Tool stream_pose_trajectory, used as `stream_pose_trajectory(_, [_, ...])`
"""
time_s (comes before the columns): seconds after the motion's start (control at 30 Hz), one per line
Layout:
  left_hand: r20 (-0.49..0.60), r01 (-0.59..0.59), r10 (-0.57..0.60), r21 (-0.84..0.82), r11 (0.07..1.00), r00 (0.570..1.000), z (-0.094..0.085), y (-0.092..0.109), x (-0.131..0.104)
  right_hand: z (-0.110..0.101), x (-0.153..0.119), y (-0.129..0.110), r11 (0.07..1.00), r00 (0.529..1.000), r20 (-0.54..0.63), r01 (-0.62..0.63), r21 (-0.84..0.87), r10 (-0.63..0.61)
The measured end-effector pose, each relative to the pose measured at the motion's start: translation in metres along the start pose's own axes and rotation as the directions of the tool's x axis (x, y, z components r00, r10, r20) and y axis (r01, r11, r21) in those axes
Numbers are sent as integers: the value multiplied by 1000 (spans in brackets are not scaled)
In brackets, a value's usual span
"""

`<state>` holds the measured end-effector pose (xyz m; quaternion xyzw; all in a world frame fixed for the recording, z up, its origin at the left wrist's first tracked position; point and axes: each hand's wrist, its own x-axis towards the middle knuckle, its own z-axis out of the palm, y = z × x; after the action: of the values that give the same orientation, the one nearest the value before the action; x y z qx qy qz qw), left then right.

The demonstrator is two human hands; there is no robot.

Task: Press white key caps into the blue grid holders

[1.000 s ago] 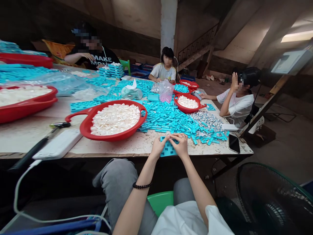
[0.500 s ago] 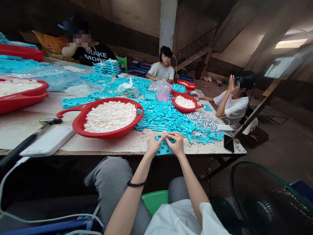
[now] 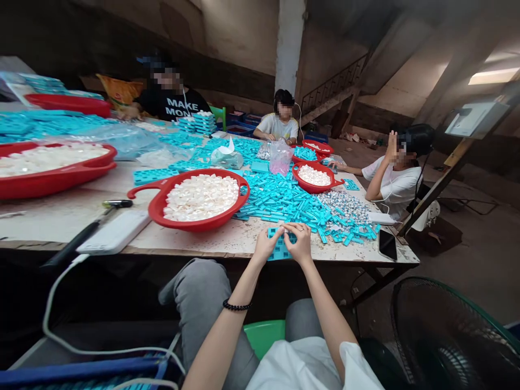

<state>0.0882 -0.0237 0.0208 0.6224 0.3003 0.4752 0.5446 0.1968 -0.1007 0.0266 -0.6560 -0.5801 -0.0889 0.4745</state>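
A blue grid tray (image 3: 280,251) with square openings lies at the table's front edge, between my two hands. My left hand (image 3: 266,244) holds its left side, with the thumb reaching over the top. From the right, my right hand (image 3: 299,244) bends its fingers over the upper part, its fingertips close to my left thumb. Any small piece between the fingertips is too small to tell. Just beyond lies a heap of blue strips (image 3: 280,197). A red basket of white pieces (image 3: 201,197) stands to the left of my hands.
A white power bank (image 3: 116,233) and a hammer (image 3: 87,233) lie at the left, a phone (image 3: 387,245) at the right. Several people sit around the table. A fan (image 3: 450,336) stands at the lower right, near more red baskets (image 3: 314,179) on the table.
The whole view has shifted, so the table and my hands appear further right and slightly lower. The person in black has lowered an arm from the face. Both my hands remain at the tray.
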Motion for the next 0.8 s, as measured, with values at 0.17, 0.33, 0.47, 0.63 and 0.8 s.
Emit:
stream_pose_trajectory(0.17, [38,1,0,-37,999,999,-1,-2,-2,-3,-4,-3,1000,999,-28,22,-7,-22])
stream_pose_trajectory(0.33, [94,41,-36,-48,998,995,-2,-7,-3,-8,-4,-3,999,998,-61,6,33,-4])
stream_pose_trajectory(0.47, [99,-2,13,-117,993,995,-2,-5,-5,-28,14,-3,997,997,71,40,60,-44])
stream_pose_trajectory(0.63, [76,-101,112,-139,985,991,1,-2,-8,-67,54,-11,971,892,393,240,5,-223])
stream_pose_trajectory(0.8, [158,-68,88,-130,989,983,1,-8,-11,-86,69,-18,961,753,610,273,52,-247])
